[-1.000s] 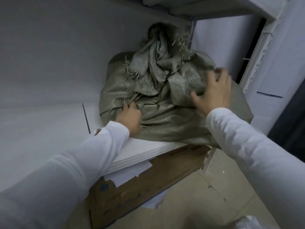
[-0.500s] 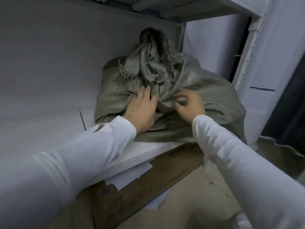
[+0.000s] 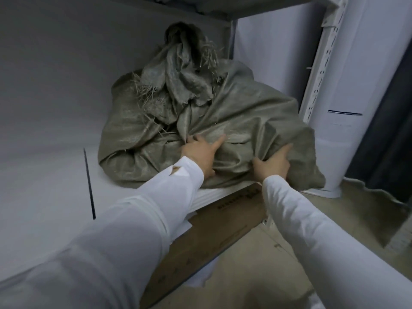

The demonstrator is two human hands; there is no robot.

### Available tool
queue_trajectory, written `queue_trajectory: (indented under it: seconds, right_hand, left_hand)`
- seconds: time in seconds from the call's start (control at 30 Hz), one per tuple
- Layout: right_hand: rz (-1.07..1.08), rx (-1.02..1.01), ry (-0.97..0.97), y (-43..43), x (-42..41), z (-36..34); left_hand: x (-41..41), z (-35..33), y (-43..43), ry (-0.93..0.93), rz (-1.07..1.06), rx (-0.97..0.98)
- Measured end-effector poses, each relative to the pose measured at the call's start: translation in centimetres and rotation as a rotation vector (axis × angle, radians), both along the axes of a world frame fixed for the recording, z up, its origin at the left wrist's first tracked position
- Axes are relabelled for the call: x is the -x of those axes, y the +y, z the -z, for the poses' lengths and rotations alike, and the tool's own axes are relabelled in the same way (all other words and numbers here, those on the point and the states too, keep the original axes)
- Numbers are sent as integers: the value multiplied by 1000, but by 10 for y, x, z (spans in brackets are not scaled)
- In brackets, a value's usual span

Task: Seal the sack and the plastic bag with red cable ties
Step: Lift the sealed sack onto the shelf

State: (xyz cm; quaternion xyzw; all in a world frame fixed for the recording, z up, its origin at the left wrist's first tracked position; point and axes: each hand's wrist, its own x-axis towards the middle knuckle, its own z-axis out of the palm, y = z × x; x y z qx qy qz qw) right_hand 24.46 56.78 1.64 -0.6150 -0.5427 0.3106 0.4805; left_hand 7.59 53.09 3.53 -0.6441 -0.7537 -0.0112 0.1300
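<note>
A full grey-green woven sack [image 3: 240,112] lies on a white shelf [image 3: 55,175], pushed into the back right corner. Its frayed, bunched mouth [image 3: 182,63] stands up at the back. My left hand [image 3: 201,152] grips a fold of the fabric at the sack's front middle. My right hand [image 3: 273,163] clutches a bunched fold at the sack's front right, near the shelf edge. No red cable tie and no plastic bag show in the view.
A white perforated shelf upright [image 3: 321,63] stands right of the sack. A brown cardboard box [image 3: 223,228] and white paper lie under the shelf. Another shelf board [image 3: 200,10] runs above. A dark curtain [image 3: 383,130] hangs at the far right above a beige floor [image 3: 278,264].
Both hands have slid down from the sack's middle folds to its front; my right hand moved right and now bunches the fabric at the front right corner.
</note>
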Motion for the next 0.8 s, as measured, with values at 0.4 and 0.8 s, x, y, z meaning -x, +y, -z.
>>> queue_trajectory:
  seconds: [0.4, 0.8]
  right_hand:
    - [-152, 154, -596, 3, -43, -19]
    - [-120, -166, -667, -44, 34, -57]
  left_hand:
    - [19, -19, -5, -36, 103, 56]
    - [67, -12, -87, 179, -172, -386]
